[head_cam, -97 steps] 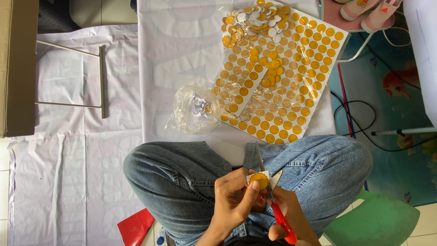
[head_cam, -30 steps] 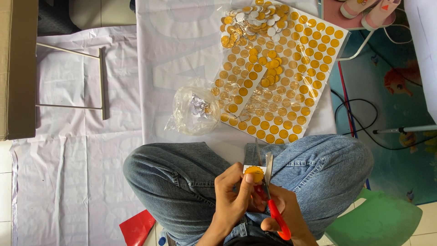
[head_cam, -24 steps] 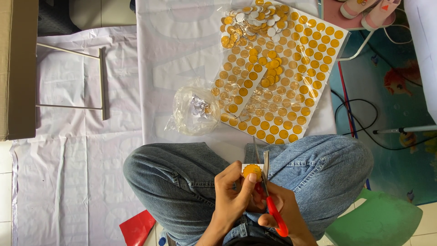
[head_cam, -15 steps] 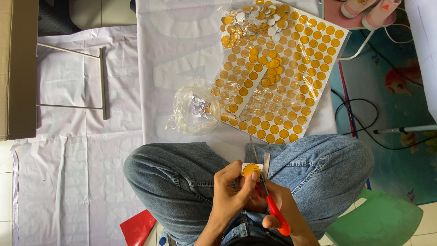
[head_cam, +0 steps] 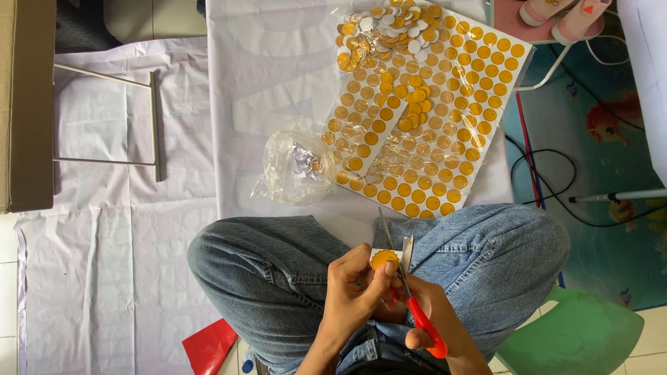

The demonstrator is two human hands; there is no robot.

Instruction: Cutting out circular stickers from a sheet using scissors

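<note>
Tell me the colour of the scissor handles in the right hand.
Red, on the metal-bladed scissors gripped by the right hand; clearest in the head view.

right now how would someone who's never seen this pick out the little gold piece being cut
Start at the crossed legs in blue jeans at the bottom of the view. Just above the lap, the left hand pinches a small gold scalloped round sticker, with the red-handled scissors in the right hand open at its edge. It is the only gold round held up off the floor; all the others lie on the printed sheet beyond the knees.
</note>
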